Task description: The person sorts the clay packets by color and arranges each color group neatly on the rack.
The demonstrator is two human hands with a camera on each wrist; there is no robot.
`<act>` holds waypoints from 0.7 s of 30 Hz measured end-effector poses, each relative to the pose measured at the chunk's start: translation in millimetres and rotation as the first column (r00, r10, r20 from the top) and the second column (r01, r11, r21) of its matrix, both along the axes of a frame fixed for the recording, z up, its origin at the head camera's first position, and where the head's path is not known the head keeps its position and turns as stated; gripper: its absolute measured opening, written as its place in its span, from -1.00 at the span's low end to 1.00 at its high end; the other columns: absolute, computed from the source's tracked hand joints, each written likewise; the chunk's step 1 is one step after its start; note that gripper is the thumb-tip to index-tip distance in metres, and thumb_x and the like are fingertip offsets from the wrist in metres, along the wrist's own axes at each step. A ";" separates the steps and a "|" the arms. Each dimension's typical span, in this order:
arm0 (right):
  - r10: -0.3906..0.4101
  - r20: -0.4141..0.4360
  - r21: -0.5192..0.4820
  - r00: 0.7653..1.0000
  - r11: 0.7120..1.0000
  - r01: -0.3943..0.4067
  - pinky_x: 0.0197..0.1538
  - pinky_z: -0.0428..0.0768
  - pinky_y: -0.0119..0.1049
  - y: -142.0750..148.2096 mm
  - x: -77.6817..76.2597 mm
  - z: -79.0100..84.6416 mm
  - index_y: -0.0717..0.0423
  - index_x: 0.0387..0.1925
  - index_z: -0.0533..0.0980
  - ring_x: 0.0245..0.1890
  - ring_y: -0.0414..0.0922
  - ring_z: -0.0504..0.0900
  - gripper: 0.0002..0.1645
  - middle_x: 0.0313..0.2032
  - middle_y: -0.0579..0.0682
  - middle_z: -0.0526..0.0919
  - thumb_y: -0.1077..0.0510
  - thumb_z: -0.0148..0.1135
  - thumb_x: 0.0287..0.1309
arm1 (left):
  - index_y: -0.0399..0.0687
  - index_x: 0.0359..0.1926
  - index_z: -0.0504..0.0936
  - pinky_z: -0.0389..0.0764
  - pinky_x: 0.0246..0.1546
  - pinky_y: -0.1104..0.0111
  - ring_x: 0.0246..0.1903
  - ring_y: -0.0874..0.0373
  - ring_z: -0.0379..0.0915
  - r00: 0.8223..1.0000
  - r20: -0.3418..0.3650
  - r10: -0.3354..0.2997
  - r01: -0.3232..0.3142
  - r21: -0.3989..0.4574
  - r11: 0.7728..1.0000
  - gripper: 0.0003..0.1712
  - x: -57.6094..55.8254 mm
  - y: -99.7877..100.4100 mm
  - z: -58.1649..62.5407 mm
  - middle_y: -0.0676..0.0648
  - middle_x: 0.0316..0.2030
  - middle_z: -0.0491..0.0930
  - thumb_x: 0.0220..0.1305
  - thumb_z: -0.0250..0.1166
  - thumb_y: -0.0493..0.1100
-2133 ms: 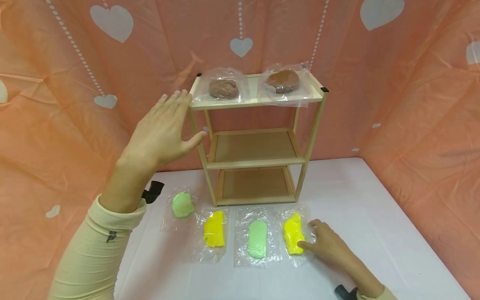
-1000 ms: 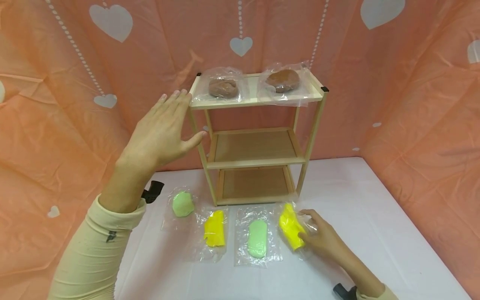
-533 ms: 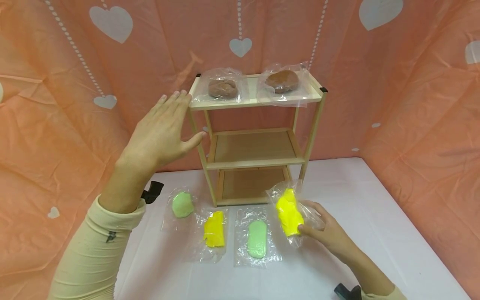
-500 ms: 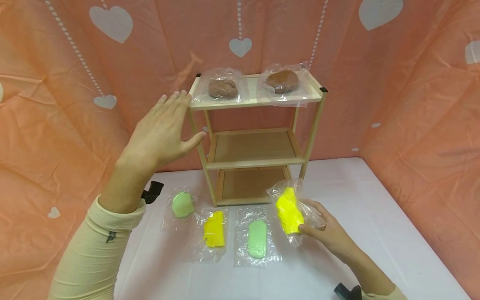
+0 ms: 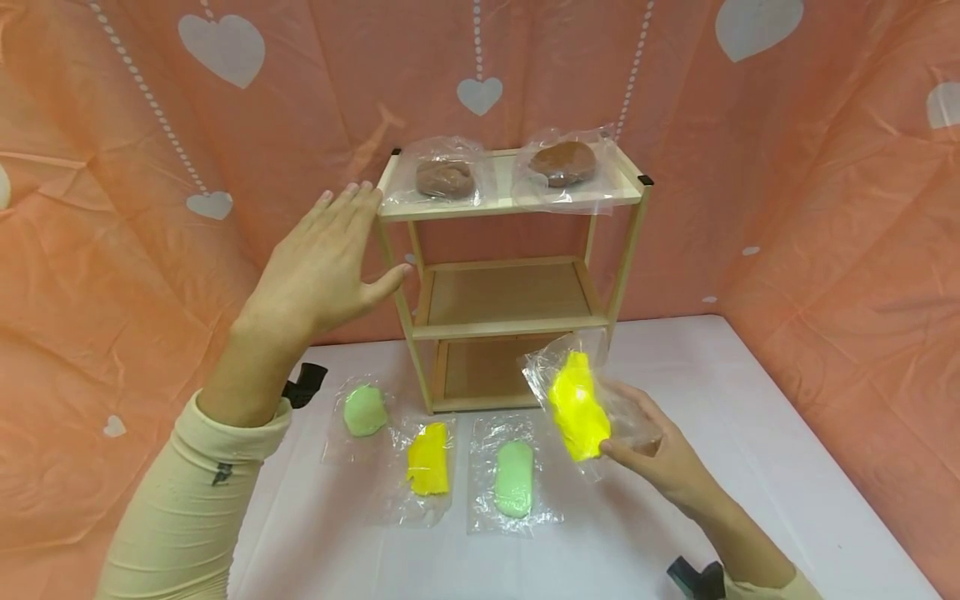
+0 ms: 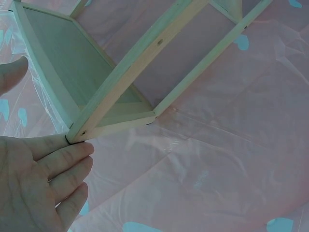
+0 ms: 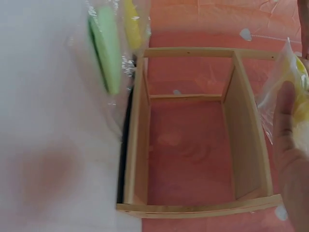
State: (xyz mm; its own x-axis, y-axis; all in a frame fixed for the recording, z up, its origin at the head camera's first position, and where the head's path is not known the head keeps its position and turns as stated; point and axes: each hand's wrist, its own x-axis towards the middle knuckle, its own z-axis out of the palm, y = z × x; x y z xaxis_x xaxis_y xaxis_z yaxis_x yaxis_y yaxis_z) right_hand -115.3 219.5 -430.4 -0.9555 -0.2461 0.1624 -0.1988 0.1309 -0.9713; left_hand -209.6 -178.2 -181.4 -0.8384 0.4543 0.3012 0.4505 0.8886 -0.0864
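My right hand (image 5: 667, 454) pinches a clear bag with a flattened yellow lump of soft, clay-like stuff (image 5: 577, 408), raised in front of the lowest shelf. Part of that bag (image 7: 273, 96) and the hand's fingers also show at the right edge of the right wrist view. My left hand (image 5: 318, 262) is held with straight fingers and the thumb apart, fingertips at the top left corner of a three-tier wooden rack (image 5: 510, 327). In the left wrist view, the palm (image 6: 21, 188) is bare and the fingertips meet the rack's corner (image 6: 79, 133).
Two bagged brown lumps, one left (image 5: 445, 178) and one right (image 5: 562, 162), lie on the rack's top. On the white table (image 5: 675, 367) are a bagged round green lump (image 5: 365, 410), a bagged yellow piece (image 5: 429, 458) and a bagged green slab (image 5: 514, 479). Orange cloth (image 5: 322, 108) hangs behind.
My right hand has taken hold of the right-hand yellow bag, lifted it off the table and brought it upward toward the rack, tilting it. The left hand stays in place.
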 end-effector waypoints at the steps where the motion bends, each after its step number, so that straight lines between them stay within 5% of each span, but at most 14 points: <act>1: -0.008 -0.016 0.002 1.000 1.000 0.008 -0.06 0.83 -0.20 -1.1 -1.0 2.1 -0.02 0.62 0.23 -0.11 -0.02 0.78 -0.11 0.47 0.25 0.30 0.31 0.38 0.37 | -0.39 0.69 -0.06 -0.24 0.73 0.09 0.68 -0.24 -0.14 1.000 0.000 0.000 0.000 0.000 1.000 0.12 0.0 -0.2 -0.2 -0.38 0.67 0.01 0.53 0.19 0.27; 8: -0.069 -0.093 -0.009 0.993 0.998 0.068 0.01 0.82 -0.21 -6.6 -14.0 15.8 0.00 0.60 0.25 0.11 -0.13 0.65 -0.12 0.42 0.08 0.35 0.33 0.39 0.36 | -0.40 0.69 -0.05 -0.23 0.73 0.08 0.68 -0.25 -0.12 1.000 -0.007 -0.007 0.007 0.006 1.000 0.11 -1.0 -0.6 -0.9 -0.39 0.66 0.02 0.53 0.19 0.26; 14: -0.131 -0.069 -0.016 0.989 0.991 0.130 0.04 0.79 -0.28 -14.1 -27.3 29.2 -0.06 0.63 0.24 0.20 0.04 0.56 -0.09 0.52 0.10 0.27 0.27 0.41 0.38 | -0.39 0.69 -0.05 -0.23 0.73 0.09 0.68 -0.25 -0.12 1.000 -0.010 -0.009 0.009 0.009 1.000 0.11 0.0 -0.4 -1.4 -0.38 0.66 0.02 0.53 0.19 0.26; 21: -0.177 -0.035 -0.028 0.984 0.984 0.176 0.08 0.74 -0.37 -24.0 -44.2 41.4 -0.15 0.66 0.20 0.10 0.03 0.63 -0.05 0.55 0.10 0.24 0.19 0.43 0.39 | -0.39 0.69 -0.07 -0.24 0.73 0.08 0.68 -0.25 -0.13 1.000 -0.009 -0.009 0.009 0.008 1.000 0.12 0.3 -0.5 -1.9 -0.38 0.67 0.02 0.53 0.18 0.27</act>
